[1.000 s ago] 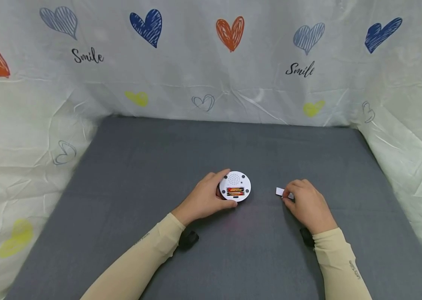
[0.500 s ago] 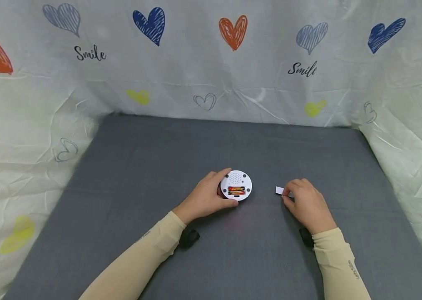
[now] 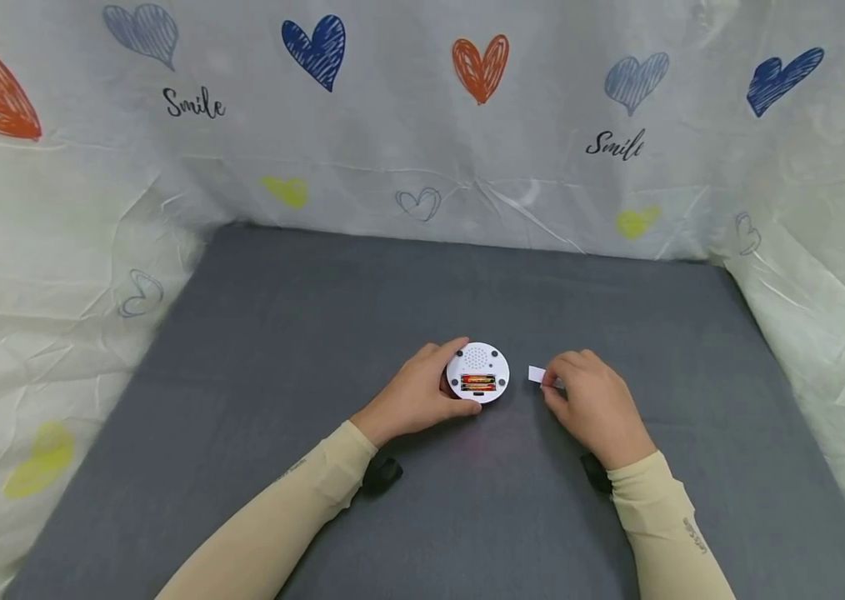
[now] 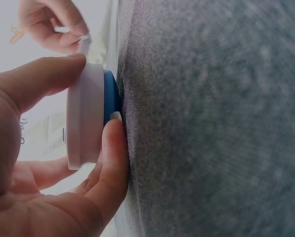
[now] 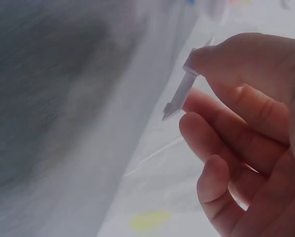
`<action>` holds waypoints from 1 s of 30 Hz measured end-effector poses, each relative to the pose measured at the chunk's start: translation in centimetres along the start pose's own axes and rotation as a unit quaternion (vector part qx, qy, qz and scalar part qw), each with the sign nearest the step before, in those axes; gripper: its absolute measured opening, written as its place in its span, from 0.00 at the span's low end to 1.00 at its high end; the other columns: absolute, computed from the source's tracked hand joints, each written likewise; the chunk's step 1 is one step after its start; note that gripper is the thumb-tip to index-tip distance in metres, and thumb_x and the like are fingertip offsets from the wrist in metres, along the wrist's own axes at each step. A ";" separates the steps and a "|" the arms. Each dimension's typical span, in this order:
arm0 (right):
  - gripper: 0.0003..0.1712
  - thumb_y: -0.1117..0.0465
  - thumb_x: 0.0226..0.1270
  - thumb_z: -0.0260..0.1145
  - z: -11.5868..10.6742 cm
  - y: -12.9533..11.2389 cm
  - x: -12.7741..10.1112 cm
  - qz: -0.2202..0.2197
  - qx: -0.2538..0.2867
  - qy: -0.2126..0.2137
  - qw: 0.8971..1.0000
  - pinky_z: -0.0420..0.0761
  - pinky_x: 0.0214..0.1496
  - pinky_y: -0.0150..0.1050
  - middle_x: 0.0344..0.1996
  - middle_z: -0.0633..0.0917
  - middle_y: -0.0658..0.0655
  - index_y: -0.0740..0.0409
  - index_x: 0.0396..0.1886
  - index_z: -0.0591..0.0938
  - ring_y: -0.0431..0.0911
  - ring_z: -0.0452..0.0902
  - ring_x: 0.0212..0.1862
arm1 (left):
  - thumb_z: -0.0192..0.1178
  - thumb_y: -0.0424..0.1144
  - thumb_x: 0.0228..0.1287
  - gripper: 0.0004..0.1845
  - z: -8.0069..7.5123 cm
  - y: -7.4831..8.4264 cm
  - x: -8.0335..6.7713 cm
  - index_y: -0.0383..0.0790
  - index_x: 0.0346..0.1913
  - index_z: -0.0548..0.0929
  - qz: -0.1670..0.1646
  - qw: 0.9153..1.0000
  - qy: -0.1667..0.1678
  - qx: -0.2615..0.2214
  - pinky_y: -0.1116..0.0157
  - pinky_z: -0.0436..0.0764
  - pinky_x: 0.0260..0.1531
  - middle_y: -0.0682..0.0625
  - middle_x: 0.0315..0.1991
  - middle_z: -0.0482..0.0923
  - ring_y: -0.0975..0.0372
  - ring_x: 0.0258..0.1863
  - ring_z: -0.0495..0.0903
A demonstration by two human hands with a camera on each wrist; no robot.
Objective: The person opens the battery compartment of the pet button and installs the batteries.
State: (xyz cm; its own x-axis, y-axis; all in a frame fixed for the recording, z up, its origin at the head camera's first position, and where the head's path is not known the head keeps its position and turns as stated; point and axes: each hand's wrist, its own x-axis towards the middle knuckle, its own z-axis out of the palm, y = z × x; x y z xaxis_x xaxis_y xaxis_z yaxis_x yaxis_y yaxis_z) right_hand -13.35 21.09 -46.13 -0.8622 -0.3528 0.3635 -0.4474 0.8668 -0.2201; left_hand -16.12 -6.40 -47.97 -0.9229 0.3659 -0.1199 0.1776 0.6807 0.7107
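My left hand [image 3: 413, 393] grips a round white battery-powered device [image 3: 477, 357] by its edge, thumb on the near side and fingers on the far side. The underside faces up, showing speaker holes, dark round feet and an uncovered compartment with two orange-and-black batteries [image 3: 478, 383]. A blue part [image 4: 110, 96] forms its lower side in the left wrist view, close against the cloth. To the right, my right hand [image 3: 597, 407] pinches a small white battery cover [image 3: 535, 374] between thumb and fingers. In the right wrist view this cover [image 5: 180, 94] appears edge-on, with small tabs.
A dark grey cloth [image 3: 362, 292] covers the table. Behind it and along both sides hangs a white sheet [image 3: 542, 83] printed with hearts and the word "Smile". Black wrist cameras [image 3: 382, 477] sit under both wrists.
My right hand has moved left with the battery cover, nearer the device. The left hand keeps its hold on the device. The head view has shifted slightly.
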 end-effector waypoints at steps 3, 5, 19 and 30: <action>0.06 0.68 0.62 0.78 -0.1 -1.4 0.8 -0.021 -0.008 -0.003 1.000 0.82 0.41 0.46 0.37 0.89 0.53 0.56 0.32 0.87 0.49 0.79 0.39 | 0.81 0.54 0.60 0.54 0.1 0.0 0.0 0.55 0.86 0.63 -0.002 1.000 -0.002 -0.003 0.60 0.81 0.50 0.47 0.64 0.76 0.61 0.50 0.78; 0.07 0.68 0.62 0.79 0.1 -2.5 1.3 -0.040 -0.013 -0.007 0.999 0.82 0.42 0.45 0.37 0.89 0.53 0.56 0.32 0.87 0.49 0.79 0.39 | 0.81 0.54 0.60 0.54 0.1 -0.1 0.0 0.55 0.86 0.63 -0.003 1.000 -0.004 -0.005 0.61 0.81 0.49 0.47 0.63 0.76 0.61 0.49 0.78; 0.06 0.65 0.66 0.78 1.6 -6.9 2.9 -0.127 -0.028 -0.010 0.991 0.80 0.40 0.42 0.35 0.88 0.52 0.54 0.33 0.87 0.48 0.79 0.37 | 0.79 0.58 0.61 0.55 -0.2 -0.3 -0.1 0.50 0.86 0.62 0.023 1.000 -0.002 -0.012 0.57 0.81 0.51 0.44 0.64 0.77 0.57 0.51 0.78; 0.04 0.65 0.67 0.77 1.7 -7.0 3.0 -0.121 -0.037 -0.017 0.992 0.81 0.40 0.43 0.37 0.90 0.53 0.55 0.35 0.88 0.49 0.81 0.39 | 0.79 0.58 0.61 0.55 -0.2 -0.2 -0.1 0.48 0.86 0.62 0.026 1.000 0.001 -0.011 0.56 0.81 0.53 0.44 0.64 0.77 0.56 0.52 0.78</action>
State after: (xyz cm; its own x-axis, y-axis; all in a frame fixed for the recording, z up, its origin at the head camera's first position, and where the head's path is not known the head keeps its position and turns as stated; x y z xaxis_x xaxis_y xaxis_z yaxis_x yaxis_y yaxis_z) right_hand -13.21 13.41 -45.08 -0.7395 -0.5646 0.3665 -0.6249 0.7782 -0.0622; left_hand -16.16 -6.64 -47.98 -0.9133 0.3993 -0.0801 0.2186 0.6466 0.7308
